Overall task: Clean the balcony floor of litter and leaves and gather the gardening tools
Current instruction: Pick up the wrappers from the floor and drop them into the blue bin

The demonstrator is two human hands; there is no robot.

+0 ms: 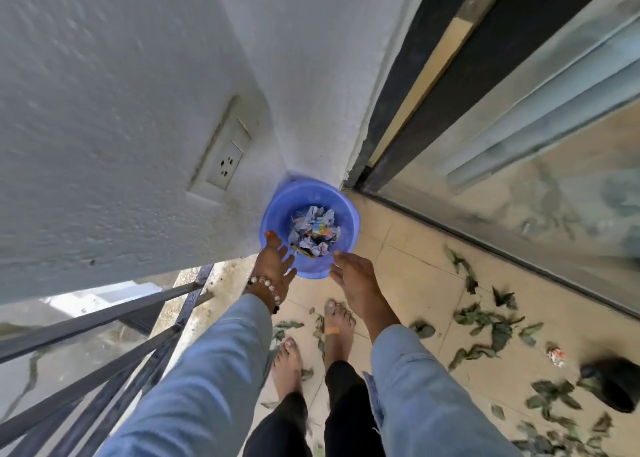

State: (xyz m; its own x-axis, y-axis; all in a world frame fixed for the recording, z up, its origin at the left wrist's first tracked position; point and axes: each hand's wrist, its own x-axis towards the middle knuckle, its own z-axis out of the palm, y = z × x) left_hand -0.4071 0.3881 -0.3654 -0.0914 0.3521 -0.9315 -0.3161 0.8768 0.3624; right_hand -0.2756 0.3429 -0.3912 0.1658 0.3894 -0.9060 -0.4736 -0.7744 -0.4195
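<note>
a blue bucket [310,226] is seen tucked into the wall corner at about 12 o'clock from the person, just beside the sliding door track [485,245]. both hands are stretched toward its near rim: the left hand [273,271] at the rim's 7 o'clock, fingers straight and spread, nothing held; the right hand [356,283] at the rim's 5 o'clock, fingers relaxed and loosely extended, also empty. whether either hand is actually touching the rim cannot be told.

several things could go wrong, as judged from this layout. if the bucket is lifted by one side of the rim only, it may be tipped and the paper spilled back onto the floor [408,259]. the railing [104,345] at 8 o'clock leaves open gaps, so light scraps could be lost through them if the bucket is swung that way. dry leaves [485,321] lie under and around the bare feet at 6 o'clock and could be trodden and scattered, or slipped on.

inside the bucket, crumpled paper litter [313,231] is piled at the bottom, greyish-white with a few coloured wrappers; the bucket is well short of full. one more scrap of litter [556,352] remains on the tiles at 3 o'clock, near a dark object [613,384] too blurred to be identified. no gardening tools can be made out.
</note>
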